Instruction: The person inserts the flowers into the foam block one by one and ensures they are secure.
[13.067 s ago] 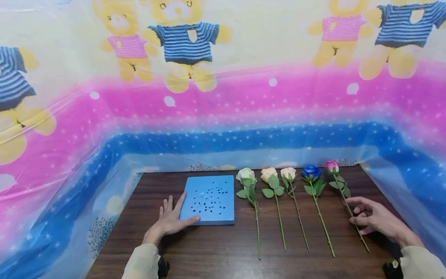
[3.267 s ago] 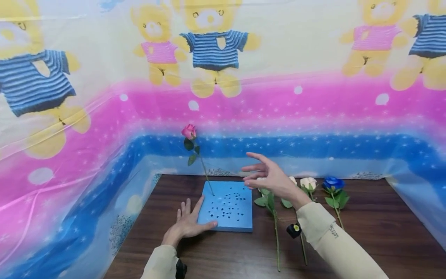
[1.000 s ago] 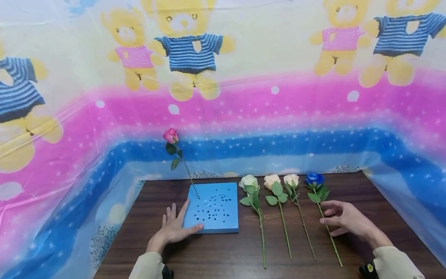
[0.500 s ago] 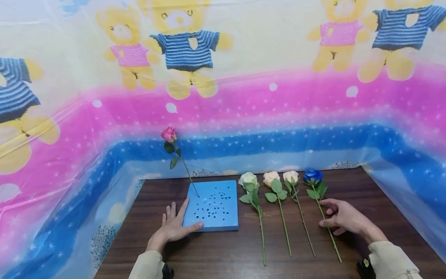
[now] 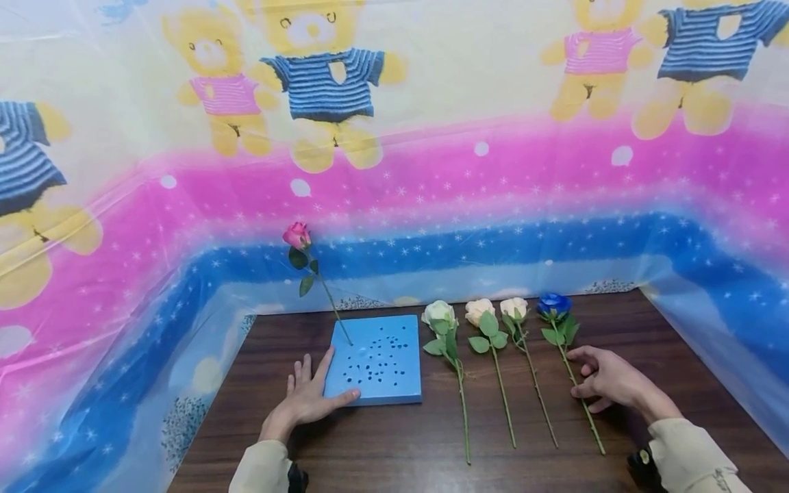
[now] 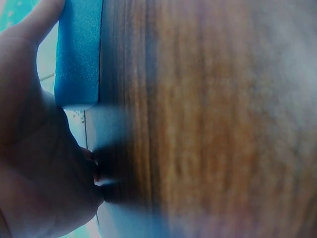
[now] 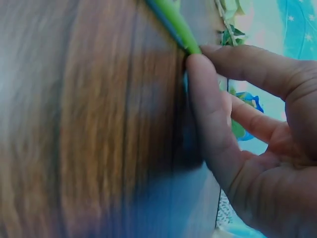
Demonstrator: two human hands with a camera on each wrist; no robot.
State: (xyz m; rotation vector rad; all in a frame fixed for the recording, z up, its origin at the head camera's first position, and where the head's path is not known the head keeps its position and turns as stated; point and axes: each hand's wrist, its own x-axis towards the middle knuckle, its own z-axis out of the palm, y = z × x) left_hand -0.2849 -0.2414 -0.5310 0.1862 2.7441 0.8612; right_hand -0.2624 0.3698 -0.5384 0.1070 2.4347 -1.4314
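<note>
In the head view my left hand (image 5: 308, 397) lies at the left edge of a blue foam block (image 5: 382, 392) dotted with holes, thumb on its front corner and fingers spread. The left wrist view shows the block's side (image 6: 79, 59) beside the thumb. A pink rose (image 5: 298, 235) stands in the block's back left part, leaning left. My right hand (image 5: 616, 383) pinches the green stem of a blue rose (image 5: 554, 305) lying on the table. Up close in the right wrist view, thumb and forefinger meet at the stem (image 7: 178, 25).
Left of the blue rose lie a greenish-white rose (image 5: 440, 313), a peach rose (image 5: 479, 312) and a cream rose (image 5: 514, 309), their stems toward the front. The dark wooden table (image 5: 394, 452) backs onto a bear-patterned cloth (image 5: 431, 260).
The pink rose has gone from the table's right side into the foam block. My right hand has since swung back right to the blue rose's stem. My left hand stays on the block.
</note>
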